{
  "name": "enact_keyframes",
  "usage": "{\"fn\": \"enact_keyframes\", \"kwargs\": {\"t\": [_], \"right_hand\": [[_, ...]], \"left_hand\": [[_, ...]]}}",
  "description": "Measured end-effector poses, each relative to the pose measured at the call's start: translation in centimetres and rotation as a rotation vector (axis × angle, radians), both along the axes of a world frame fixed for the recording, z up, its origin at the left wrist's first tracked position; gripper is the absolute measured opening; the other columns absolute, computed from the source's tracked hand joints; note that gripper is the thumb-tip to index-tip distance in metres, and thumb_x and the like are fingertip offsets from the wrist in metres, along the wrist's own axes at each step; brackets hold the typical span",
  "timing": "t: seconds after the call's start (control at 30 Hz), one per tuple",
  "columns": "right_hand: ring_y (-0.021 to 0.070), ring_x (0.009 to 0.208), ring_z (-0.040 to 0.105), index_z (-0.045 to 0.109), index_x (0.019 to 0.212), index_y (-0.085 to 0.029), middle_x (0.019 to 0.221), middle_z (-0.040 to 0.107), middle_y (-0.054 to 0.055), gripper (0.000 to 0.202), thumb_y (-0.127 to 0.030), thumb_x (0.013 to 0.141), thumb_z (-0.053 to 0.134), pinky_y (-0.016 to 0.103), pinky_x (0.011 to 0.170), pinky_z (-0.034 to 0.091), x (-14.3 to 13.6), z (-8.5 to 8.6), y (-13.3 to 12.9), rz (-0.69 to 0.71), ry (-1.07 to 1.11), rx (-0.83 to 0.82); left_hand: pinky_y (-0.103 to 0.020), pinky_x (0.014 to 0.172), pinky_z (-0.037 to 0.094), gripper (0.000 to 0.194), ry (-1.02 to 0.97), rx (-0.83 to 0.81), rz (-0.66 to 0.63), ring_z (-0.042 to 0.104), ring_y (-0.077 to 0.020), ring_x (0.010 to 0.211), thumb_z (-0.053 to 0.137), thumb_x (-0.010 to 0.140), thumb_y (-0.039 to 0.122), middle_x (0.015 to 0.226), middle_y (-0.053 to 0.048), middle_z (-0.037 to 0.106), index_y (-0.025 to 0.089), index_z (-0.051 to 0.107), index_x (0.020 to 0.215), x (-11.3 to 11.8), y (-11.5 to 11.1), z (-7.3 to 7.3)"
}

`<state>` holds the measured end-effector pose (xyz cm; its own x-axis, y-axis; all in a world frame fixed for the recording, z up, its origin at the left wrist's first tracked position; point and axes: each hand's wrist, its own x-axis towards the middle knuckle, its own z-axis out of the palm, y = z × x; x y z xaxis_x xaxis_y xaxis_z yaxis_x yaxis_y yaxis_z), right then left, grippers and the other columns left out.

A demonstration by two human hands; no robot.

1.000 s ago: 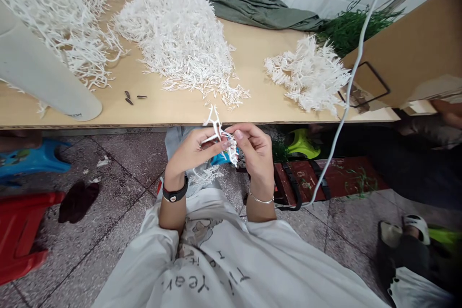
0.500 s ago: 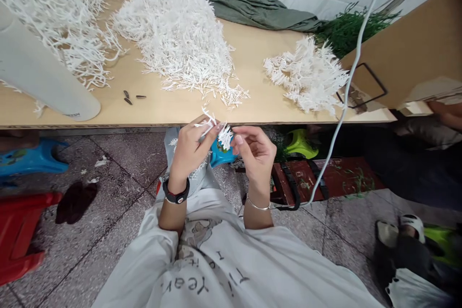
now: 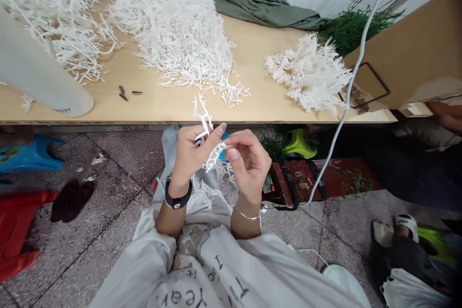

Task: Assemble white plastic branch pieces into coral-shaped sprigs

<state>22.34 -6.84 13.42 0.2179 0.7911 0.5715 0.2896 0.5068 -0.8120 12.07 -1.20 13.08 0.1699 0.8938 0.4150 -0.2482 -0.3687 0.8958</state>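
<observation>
Just below the table's front edge, my left hand [image 3: 195,151] is closed round a white branching piece [image 3: 205,114], whose forked end sticks up over the edge. A small bristly white cluster [image 3: 215,155] hangs between the two hands. My right hand [image 3: 249,161] pinches the tip of this cluster with thumb and forefinger. On the table [image 3: 162,110] behind lie a tall heap of white spiky pieces [image 3: 180,24] in the middle and a smaller white pile [image 3: 308,74] to the right.
Looser white strands [image 3: 54,19] and a pale cylinder [image 3: 46,74] are at the left, near several dark seeds [image 3: 123,93]. Green cloth [image 3: 252,2] lies along the wall. A white cable [image 3: 346,110] hangs at the right, before a cardboard box [image 3: 415,48]. A person's foot [image 3: 406,224] shows lower right.
The forked white piece now stands higher above my left hand. Both hands have come closer together, and the bristly cluster has moved down and left. The view has shifted slightly.
</observation>
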Motion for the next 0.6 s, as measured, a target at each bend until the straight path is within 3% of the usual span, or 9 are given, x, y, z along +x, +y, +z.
{"fn": "enact_keyframes", "kwargs": {"t": [0.13, 0.23, 0.5, 0.6], "right_hand": [[0.0094, 0.062, 0.043, 0.049, 0.079, -0.019, 0.070, 0.047, -0.001, 0.012, -0.026, 0.088, 0.054, 0.024, 0.055, 0.037, -0.1, -0.1, -0.5, -0.040, -0.098, -0.073], [0.0070, 0.054, 0.037, 0.045, 0.070, -0.018, 0.059, 0.041, -0.003, 0.023, -0.027, 0.091, 0.050, 0.022, 0.050, 0.032, 0.0, -0.2, -0.7, 0.081, -0.102, -0.212], [0.0034, 0.042, 0.044, 0.052, 0.072, -0.016, 0.060, 0.058, -0.002, 0.022, -0.028, 0.090, 0.052, 0.018, 0.041, 0.034, -0.8, -0.8, -0.3, 0.389, 0.268, -0.367], [0.0044, 0.040, 0.049, 0.058, 0.075, -0.016, 0.061, 0.063, 0.000, 0.016, -0.024, 0.088, 0.055, 0.017, 0.038, 0.037, -1.6, -1.1, -0.2, 0.492, 0.447, -0.371]], "left_hand": [[-0.022, 0.042, 0.016, 0.047, 0.015, -0.118, -0.094, 0.021, -0.0043, 0.047, 0.070, 0.075, 0.034, 0.048, 0.004, 0.026, 0.013, 0.036, 0.050, 0.0, -0.1, 0.4], [-0.023, 0.041, 0.014, 0.053, -0.001, -0.170, -0.139, 0.018, -0.0039, 0.045, 0.070, 0.074, 0.038, 0.047, 0.005, 0.023, 0.014, 0.031, 0.048, 0.0, 0.2, 0.2], [-0.025, 0.035, 0.014, 0.054, -0.123, -0.281, -0.309, 0.021, -0.0036, 0.036, 0.060, 0.084, 0.039, 0.040, 0.004, 0.024, 0.015, 0.030, 0.046, -0.7, 0.9, -0.2], [-0.026, 0.033, 0.017, 0.055, -0.189, -0.305, -0.384, 0.021, -0.0053, 0.035, 0.054, 0.087, 0.047, 0.041, 0.003, 0.024, 0.017, 0.026, 0.049, -0.6, 0.8, 0.0]]}}
